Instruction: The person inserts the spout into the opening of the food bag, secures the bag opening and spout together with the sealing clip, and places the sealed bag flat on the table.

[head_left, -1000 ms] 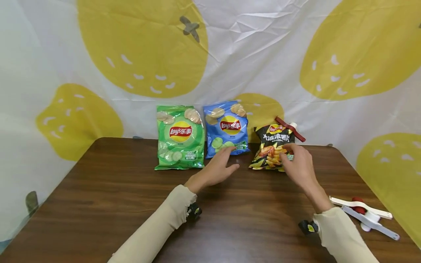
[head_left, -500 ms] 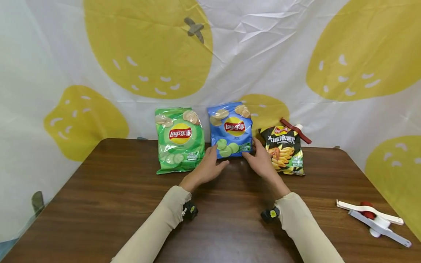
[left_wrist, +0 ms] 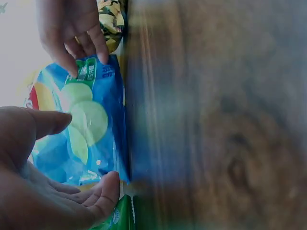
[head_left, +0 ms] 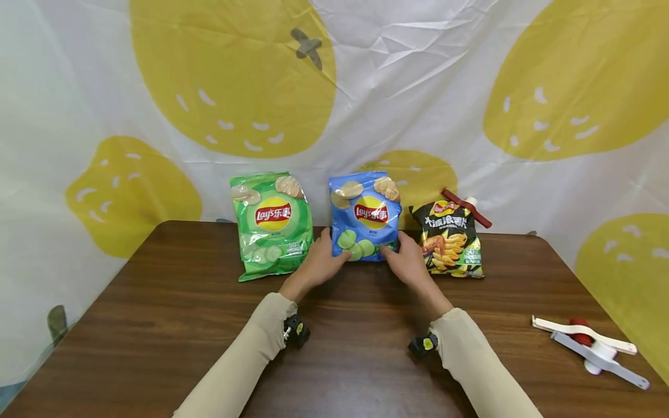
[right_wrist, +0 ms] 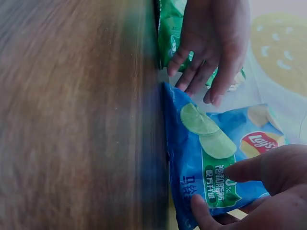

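Observation:
A blue Lay's bag of chips (head_left: 364, 197) stands upright between both hands at the back of the table. My left hand (head_left: 313, 261) is at its lower left side, fingers fairly straight along the edge and the thumb over the front. My right hand (head_left: 410, 258) grips the lower right corner, thumb on the front, fingers round the side edge. A green Lay's bag (head_left: 273, 232) leans back beside the left hand. To the right of my right hand stands a black bag of wavy chips (head_left: 452, 247), with a dark red strip clip (head_left: 475, 215) behind its top corner.
On the right of the brown wooden table (head_left: 157, 325) lie a white strip clip (head_left: 554, 326) and a grey one (head_left: 585, 352), both with round caps, overlapping. A white cloth (head_left: 407, 110) with yellow fruit prints hangs right behind the bags.
My right hand has gone left from the black bag to the blue bag. My left hand has lowered along the blue bag's side. The blue bag sits slightly nearer; the green bag has shifted left.

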Demonstrator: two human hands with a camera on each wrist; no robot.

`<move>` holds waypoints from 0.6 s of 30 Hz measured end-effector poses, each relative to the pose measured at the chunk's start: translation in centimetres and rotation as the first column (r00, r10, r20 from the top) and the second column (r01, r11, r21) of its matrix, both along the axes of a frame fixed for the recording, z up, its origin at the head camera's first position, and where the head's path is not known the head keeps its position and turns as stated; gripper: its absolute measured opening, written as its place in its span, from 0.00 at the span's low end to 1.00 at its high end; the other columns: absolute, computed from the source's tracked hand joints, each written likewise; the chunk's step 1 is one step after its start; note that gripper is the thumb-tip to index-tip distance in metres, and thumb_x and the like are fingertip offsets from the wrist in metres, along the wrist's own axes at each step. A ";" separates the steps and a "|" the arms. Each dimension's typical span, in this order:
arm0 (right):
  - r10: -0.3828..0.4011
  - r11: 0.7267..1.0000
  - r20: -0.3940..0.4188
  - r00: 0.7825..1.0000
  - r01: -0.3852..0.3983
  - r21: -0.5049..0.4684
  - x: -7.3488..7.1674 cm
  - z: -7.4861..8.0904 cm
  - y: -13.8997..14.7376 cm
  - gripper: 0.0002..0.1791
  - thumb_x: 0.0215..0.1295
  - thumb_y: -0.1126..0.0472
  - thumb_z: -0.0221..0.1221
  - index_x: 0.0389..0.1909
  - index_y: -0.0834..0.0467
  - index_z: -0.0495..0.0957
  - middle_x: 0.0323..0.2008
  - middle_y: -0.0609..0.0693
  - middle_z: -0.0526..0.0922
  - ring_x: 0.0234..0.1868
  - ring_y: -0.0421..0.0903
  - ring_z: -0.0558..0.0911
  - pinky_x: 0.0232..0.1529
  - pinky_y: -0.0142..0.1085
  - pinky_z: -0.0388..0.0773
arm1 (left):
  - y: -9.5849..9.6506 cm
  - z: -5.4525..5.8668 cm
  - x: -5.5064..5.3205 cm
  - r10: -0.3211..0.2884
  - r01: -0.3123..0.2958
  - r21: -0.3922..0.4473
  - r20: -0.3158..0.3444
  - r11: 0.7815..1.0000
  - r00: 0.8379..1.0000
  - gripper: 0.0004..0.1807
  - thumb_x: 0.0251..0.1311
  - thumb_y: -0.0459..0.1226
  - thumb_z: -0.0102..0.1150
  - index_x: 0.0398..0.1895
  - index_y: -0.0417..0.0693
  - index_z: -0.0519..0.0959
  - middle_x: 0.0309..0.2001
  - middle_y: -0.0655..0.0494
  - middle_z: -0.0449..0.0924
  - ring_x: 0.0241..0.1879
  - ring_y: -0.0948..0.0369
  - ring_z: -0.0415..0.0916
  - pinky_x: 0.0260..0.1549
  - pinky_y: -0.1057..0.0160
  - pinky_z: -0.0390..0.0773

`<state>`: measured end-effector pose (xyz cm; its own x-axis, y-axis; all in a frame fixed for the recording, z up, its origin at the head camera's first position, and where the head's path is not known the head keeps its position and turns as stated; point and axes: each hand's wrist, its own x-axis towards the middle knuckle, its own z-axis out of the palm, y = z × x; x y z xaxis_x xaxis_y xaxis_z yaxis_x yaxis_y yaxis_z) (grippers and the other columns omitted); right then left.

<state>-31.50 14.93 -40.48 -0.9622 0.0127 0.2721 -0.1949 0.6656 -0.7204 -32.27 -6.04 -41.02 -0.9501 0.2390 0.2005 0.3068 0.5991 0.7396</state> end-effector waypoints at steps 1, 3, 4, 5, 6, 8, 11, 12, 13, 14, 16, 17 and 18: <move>-0.001 1.000 -0.002 1.000 0.001 0.005 0.0 -0.1 0.0 0.21 0.66 0.61 0.59 0.55 0.71 0.73 0.50 0.68 0.79 0.51 0.62 0.78 0.53 0.54 0.73 | -0.1 0.0 -0.1 0.002 -0.002 -0.005 -0.001 1.000 1.000 0.45 0.64 0.45 0.62 0.73 0.28 0.52 0.66 0.32 0.65 0.66 0.42 0.65 0.63 0.46 0.67; -0.003 1.000 -0.001 1.000 0.003 0.027 0.1 -0.1 0.0 0.23 0.66 0.61 0.58 0.57 0.71 0.71 0.52 0.69 0.79 0.53 0.63 0.78 0.54 0.55 0.73 | -0.1 -0.2 -0.3 -0.013 0.013 -0.021 -0.021 1.000 1.000 0.46 0.60 0.47 0.67 0.71 0.29 0.57 0.62 0.34 0.70 0.62 0.43 0.69 0.61 0.47 0.69; -0.004 0.999 0.000 1.000 0.004 0.038 0.2 -0.2 0.1 0.24 0.67 0.61 0.57 0.58 0.72 0.70 0.53 0.70 0.78 0.54 0.64 0.78 0.53 0.56 0.73 | -0.2 -0.2 -0.4 -0.025 0.024 -0.035 -0.030 0.999 0.999 0.46 0.57 0.48 0.69 0.69 0.30 0.60 0.60 0.36 0.71 0.60 0.44 0.70 0.60 0.47 0.70; -0.002 0.999 0.000 1.000 0.002 0.051 0.3 -0.2 0.1 0.24 0.67 0.61 0.56 0.59 0.72 0.69 0.53 0.71 0.78 0.54 0.65 0.77 0.53 0.56 0.73 | -0.2 -0.2 -0.4 -0.038 0.036 -0.050 -0.038 0.998 0.999 0.45 0.55 0.48 0.71 0.68 0.31 0.62 0.58 0.37 0.73 0.58 0.45 0.71 0.58 0.48 0.71; 0.000 0.998 0.001 1.000 0.000 0.063 0.3 -0.2 0.1 0.25 0.67 0.61 0.56 0.60 0.73 0.68 0.54 0.71 0.77 0.55 0.65 0.77 0.53 0.57 0.73 | -0.2 -0.1 -0.4 -0.049 0.046 -0.065 -0.047 0.997 0.998 0.45 0.53 0.48 0.73 0.66 0.31 0.64 0.57 0.38 0.74 0.57 0.45 0.71 0.57 0.48 0.71; 0.003 0.996 0.003 1.000 -0.003 0.084 0.3 -0.3 0.1 0.26 0.67 0.60 0.55 0.60 0.73 0.67 0.54 0.72 0.77 0.55 0.66 0.78 0.52 0.57 0.74 | -0.2 -0.1 -0.4 -0.058 0.054 -0.094 -0.044 0.994 0.997 0.45 0.51 0.47 0.75 0.65 0.31 0.65 0.55 0.38 0.74 0.55 0.46 0.71 0.56 0.49 0.71; 0.013 0.995 0.011 1.000 -0.014 0.098 0.4 -0.3 0.1 0.25 0.67 0.60 0.55 0.59 0.72 0.68 0.54 0.71 0.77 0.55 0.67 0.78 0.52 0.58 0.74 | -0.2 -0.1 -0.4 -0.052 0.048 -0.106 -0.034 0.993 0.998 0.43 0.51 0.43 0.75 0.64 0.30 0.64 0.54 0.37 0.72 0.55 0.46 0.70 0.57 0.49 0.71; 0.018 0.994 0.013 1.000 -0.020 0.105 0.3 -0.4 0.1 0.25 0.67 0.60 0.56 0.59 0.72 0.68 0.54 0.71 0.77 0.55 0.67 0.77 0.53 0.57 0.73 | -0.1 -0.1 -0.3 -0.049 0.045 -0.097 -0.039 0.994 0.998 0.42 0.51 0.41 0.75 0.64 0.30 0.64 0.54 0.36 0.72 0.55 0.46 0.71 0.57 0.49 0.71; 0.026 0.993 0.016 1.000 -0.028 0.113 0.3 -0.4 0.1 0.25 0.67 0.60 0.56 0.59 0.72 0.69 0.54 0.71 0.77 0.56 0.67 0.77 0.54 0.57 0.73 | -0.1 -0.1 -0.3 -0.049 0.045 -0.088 -0.040 0.995 0.998 0.41 0.51 0.39 0.74 0.64 0.31 0.64 0.55 0.36 0.72 0.55 0.45 0.71 0.57 0.49 0.71; 0.036 0.992 0.020 0.999 -0.039 0.119 0.2 -0.5 0.2 0.24 0.67 0.60 0.56 0.59 0.71 0.69 0.54 0.70 0.78 0.56 0.67 0.77 0.54 0.57 0.73 | -0.1 -0.2 -0.3 -0.052 0.049 -0.078 -0.046 0.996 0.998 0.40 0.51 0.37 0.73 0.64 0.31 0.64 0.55 0.36 0.73 0.56 0.45 0.72 0.58 0.49 0.71; 0.056 0.991 0.023 0.998 -0.058 0.124 0.1 -0.5 0.2 0.24 0.67 0.59 0.57 0.58 0.70 0.71 0.54 0.70 0.78 0.56 0.66 0.77 0.55 0.57 0.72 | -0.1 -0.2 -0.3 -0.061 0.057 -0.062 -0.064 0.996 0.996 0.38 0.51 0.35 0.72 0.64 0.33 0.64 0.57 0.35 0.75 0.56 0.45 0.74 0.58 0.49 0.72; 0.064 0.990 0.022 0.998 -0.066 0.125 0.1 -0.6 0.2 0.23 0.67 0.59 0.57 0.57 0.70 0.72 0.54 0.69 0.79 0.55 0.66 0.77 0.55 0.57 0.72 | -0.1 -0.3 -0.3 -0.063 0.060 -0.057 -0.068 0.997 0.996 0.37 0.52 0.34 0.71 0.64 0.34 0.64 0.57 0.36 0.76 0.56 0.45 0.75 0.58 0.49 0.72; 0.070 0.990 0.021 0.997 -0.072 0.122 0.0 -0.6 0.2 0.23 0.67 0.59 0.57 0.57 0.70 0.72 0.53 0.69 0.79 0.55 0.66 0.78 0.55 0.57 0.73 | -0.1 -0.3 -0.3 -0.064 0.060 -0.055 -0.071 0.997 0.995 0.37 0.52 0.33 0.70 0.65 0.35 0.64 0.58 0.36 0.76 0.57 0.45 0.75 0.58 0.49 0.72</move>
